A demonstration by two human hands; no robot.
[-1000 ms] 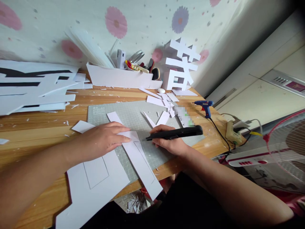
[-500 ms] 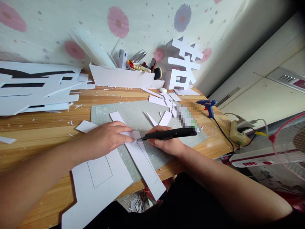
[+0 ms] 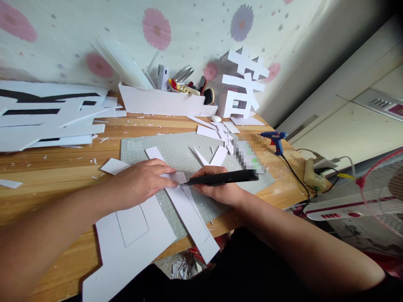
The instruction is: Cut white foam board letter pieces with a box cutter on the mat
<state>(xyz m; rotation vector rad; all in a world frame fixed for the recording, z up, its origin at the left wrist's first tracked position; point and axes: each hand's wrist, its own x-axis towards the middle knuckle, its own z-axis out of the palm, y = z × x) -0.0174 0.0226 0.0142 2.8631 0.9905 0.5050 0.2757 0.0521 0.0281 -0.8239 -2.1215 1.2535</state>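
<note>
A black utility knife [image 3: 225, 178] lies in the closed fingers of my right hand [image 3: 217, 186]. Its blade tip touches a long white foam board strip [image 3: 192, 216] along a thin drawn or cut line. My left hand [image 3: 146, 181] rests flat on the upper part of that strip, fingers stretched out just left of the blade. Under the strip lies a grey-green cutting mat [image 3: 145, 144]. Beneath my left wrist is a larger white board [image 3: 126, 256] with a rectangle outlined on it, overhanging the table's front edge.
White offcuts [image 3: 222, 132] lie on the mat's far right. Beyond stand a white box of tools [image 3: 163, 102] and a white built-up character [image 3: 241, 92]. A blue glue gun [image 3: 275, 140] sits at right with its cord. Stacked cut boards [image 3: 40, 126] fill the left; a fan [image 3: 385, 188] is at right.
The knife's rear end has dipped and shifted slightly left, with my right hand moving a little. My left hand and the strip stay in place.
</note>
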